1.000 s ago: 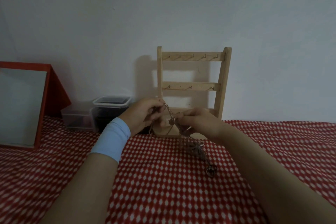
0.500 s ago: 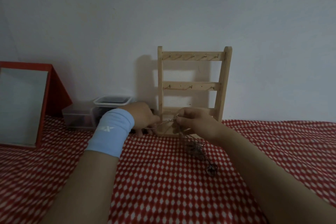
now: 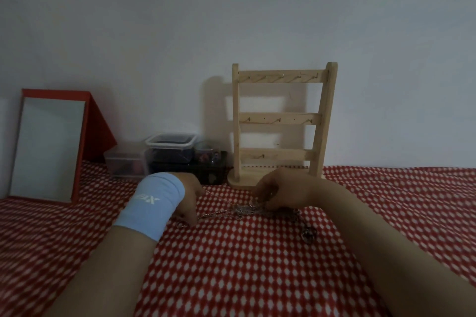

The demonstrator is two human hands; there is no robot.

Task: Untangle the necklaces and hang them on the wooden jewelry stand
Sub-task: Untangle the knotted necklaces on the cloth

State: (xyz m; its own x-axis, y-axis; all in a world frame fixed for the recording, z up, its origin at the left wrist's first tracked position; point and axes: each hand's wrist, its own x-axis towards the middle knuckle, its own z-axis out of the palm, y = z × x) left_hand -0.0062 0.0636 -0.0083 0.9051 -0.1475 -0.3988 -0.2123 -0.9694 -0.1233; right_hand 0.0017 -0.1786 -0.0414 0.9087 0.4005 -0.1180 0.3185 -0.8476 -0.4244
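Low in the centre of the frame, the tangled necklaces (image 3: 247, 210) stretch sideways on the table between both hands: left hand (image 3: 192, 194) pinches one chain end, right hand (image 3: 277, 192) grips the knot, nearer the empty jewelry stand (image 3: 280, 121) behind.

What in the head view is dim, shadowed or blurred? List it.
Head view: dim overall, with no glare. The wooden stand casts a soft shadow leftward onto the wall. The tangled necklaces and both hands, left hand and right hand, look soft. Straight edges bow toward the frame's borders.
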